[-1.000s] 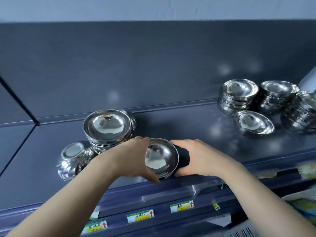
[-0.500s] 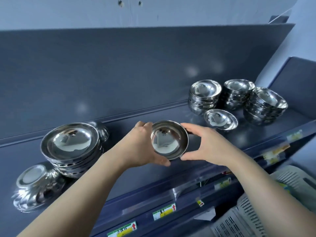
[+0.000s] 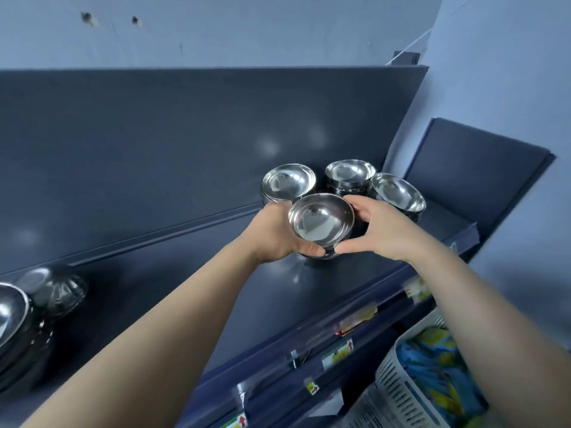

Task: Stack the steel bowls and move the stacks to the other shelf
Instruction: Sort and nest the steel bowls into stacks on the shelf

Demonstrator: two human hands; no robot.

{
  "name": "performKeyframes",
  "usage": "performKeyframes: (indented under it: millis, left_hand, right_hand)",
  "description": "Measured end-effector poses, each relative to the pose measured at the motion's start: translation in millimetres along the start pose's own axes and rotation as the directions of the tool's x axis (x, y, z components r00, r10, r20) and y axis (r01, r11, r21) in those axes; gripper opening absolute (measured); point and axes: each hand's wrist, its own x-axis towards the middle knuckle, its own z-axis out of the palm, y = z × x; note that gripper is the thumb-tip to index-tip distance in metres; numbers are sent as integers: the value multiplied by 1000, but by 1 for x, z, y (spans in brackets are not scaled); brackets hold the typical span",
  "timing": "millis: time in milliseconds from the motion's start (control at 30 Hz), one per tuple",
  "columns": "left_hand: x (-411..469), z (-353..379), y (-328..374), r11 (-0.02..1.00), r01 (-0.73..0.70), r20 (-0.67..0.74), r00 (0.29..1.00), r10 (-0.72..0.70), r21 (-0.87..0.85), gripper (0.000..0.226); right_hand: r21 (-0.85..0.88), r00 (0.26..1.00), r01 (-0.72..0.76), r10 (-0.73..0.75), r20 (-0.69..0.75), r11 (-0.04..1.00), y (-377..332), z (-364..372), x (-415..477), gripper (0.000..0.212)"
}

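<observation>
A stack of small steel bowls is held between both hands just above the dark shelf. My left hand grips its left side and my right hand its right side. Right behind it stand three stacks of steel bowls: one at the left, one in the middle, one at the right. The single bowl that lay in front of them is hidden by the held stack. At the far left are a stack of larger bowls and a fluted bowl.
The shelf's back panel rises behind the bowls. An end panel closes the shelf at the right. Price labels line the front rail. A white slatted basket with colourful packs sits below right.
Both hands have carried the small stack to the right along the shelf, up to the three stacks. The view has swung right, so the larger bowls now sit at the left edge.
</observation>
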Motion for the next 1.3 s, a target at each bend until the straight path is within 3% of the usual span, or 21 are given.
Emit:
performKeyframes:
  millis: [167,400,567,700,800,867,1167,1300]
  left_hand:
    - [17,16,-7,993,110,38,993,-111,38,52]
    - [21,29,-20,985,132,60,988,-139,112,60]
    - [10,22,-28,969,88,-14,996,-87,229,60]
    - [-19,2,-28,894,52,-150,989,17,446,48]
    - [-52,-19,-26,813,91,-194,981,28,576,32]
    - [-75,-34,-29,753,122,-225,974,35,646,28]
    - [-190,-120,-56,654,311,-380,924,-40,690,52]
    - [-241,-154,-72,612,457,-420,881,-217,645,83]
  right_hand:
    - [-69,996,-76,79,32,995,19,2,18,74]
    - [-149,984,-137,151,90,979,28,10,24,77]
    - [-300,1000,-20,26,17,954,13,14,17,100]
    - [-321,995,90,-98,-10,943,-14,33,11,84]
    - [-348,987,151,-162,-3,925,-37,57,7,59]
    - [-355,984,175,-178,24,918,-55,76,4,58]
    - [-270,938,344,-315,146,899,-153,167,-4,70]
    - [-170,918,360,-316,241,917,-191,203,-10,79]
